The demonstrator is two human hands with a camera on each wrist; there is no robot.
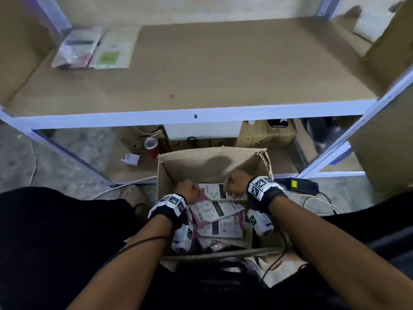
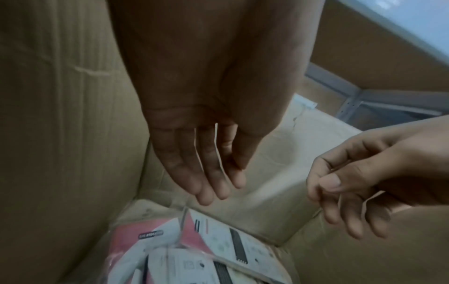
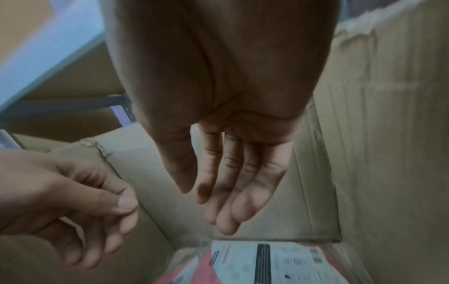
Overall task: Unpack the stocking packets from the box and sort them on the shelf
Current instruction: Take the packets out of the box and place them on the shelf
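An open cardboard box (image 1: 201, 166) stands on the floor in front of me, with several white-and-pink stocking packets (image 1: 214, 215) lying loose inside. Both my hands are down in the box, just above the packets. My left hand (image 1: 187, 191) hangs with relaxed fingers (image 2: 211, 182) over the packets (image 2: 218, 249) and holds nothing. My right hand (image 1: 234, 186) is beside it, its fingers (image 3: 230, 192) loosely extended above a packet (image 3: 267, 263), also holding nothing. On the brown shelf (image 1: 223, 70), at the far left, lie a clear packet (image 1: 76, 48) and a pale packet (image 1: 111, 50) side by side.
The shelf's white front rail (image 1: 194, 116) runs across above the box. Under it sit a red can (image 1: 152, 145), a white charger (image 1: 131, 158) and cardboard boxes (image 1: 268, 135). A black adapter (image 1: 299, 183) with cables lies right of the box. A white cushion (image 1: 371, 23) is at the back right.
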